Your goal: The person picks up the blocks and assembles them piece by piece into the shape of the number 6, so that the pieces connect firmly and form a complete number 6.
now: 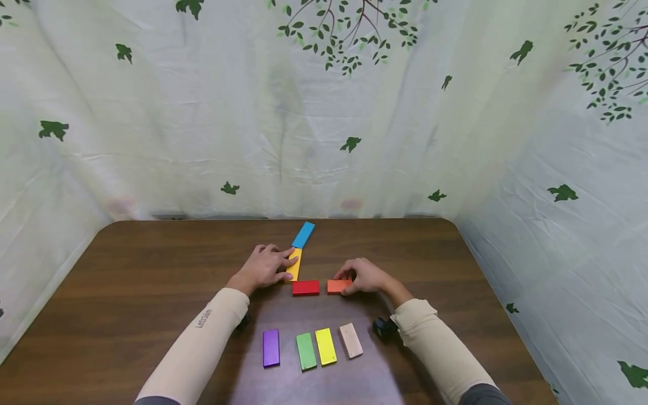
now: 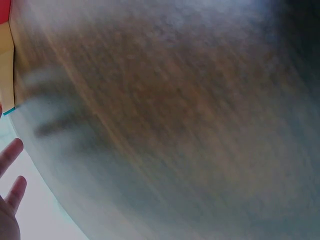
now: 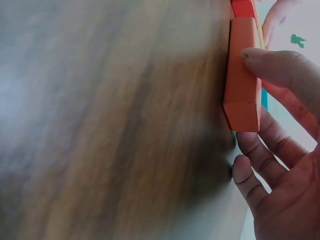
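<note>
My left hand (image 1: 264,265) touches the amber block (image 1: 295,265), its thumb and fingers spread along the block's left side and top. The far end of that block meets a blue block (image 1: 304,234), and its near end is by a red block (image 1: 306,288). To the right, my right hand (image 1: 368,275) pinches an orange block (image 1: 336,287) between thumb and fingers, a short gap from the red one. In the right wrist view the thumb lies on the orange block (image 3: 243,75). The left wrist view shows only some fingertips and part of the amber block (image 2: 7,65).
Nearer to me on the brown table (image 1: 152,270) lie a purple block (image 1: 271,348), a green block (image 1: 306,351), a yellow block (image 1: 326,346) and a pale wood block (image 1: 351,340). A leaf-patterned curtain (image 1: 253,129) stands behind the table and along its sides.
</note>
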The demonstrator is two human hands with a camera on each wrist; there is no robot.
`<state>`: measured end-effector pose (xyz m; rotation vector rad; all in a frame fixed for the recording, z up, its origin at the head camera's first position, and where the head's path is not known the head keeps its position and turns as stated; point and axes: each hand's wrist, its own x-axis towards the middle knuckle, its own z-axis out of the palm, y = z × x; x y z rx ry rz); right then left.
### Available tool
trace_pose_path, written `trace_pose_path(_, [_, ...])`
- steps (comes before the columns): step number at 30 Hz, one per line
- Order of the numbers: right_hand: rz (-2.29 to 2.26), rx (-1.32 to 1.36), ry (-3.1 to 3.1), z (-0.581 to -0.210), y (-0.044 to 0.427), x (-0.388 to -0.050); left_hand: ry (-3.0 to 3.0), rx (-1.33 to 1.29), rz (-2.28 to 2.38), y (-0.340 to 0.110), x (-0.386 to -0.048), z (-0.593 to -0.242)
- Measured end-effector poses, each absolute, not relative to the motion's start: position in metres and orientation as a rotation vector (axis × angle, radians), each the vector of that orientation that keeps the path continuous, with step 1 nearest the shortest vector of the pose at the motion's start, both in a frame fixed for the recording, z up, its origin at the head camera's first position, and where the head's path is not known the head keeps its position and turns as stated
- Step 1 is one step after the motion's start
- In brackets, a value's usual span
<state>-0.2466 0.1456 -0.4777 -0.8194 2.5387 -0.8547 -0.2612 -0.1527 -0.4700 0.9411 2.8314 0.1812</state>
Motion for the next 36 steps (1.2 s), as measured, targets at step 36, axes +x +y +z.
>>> trace_pose_path(36, [-0.926,-0.877,2.544,-0.4857,0.1352,-0.2496,2.847,0.934,0.182,-0.1494,-0.2558,-0.4714])
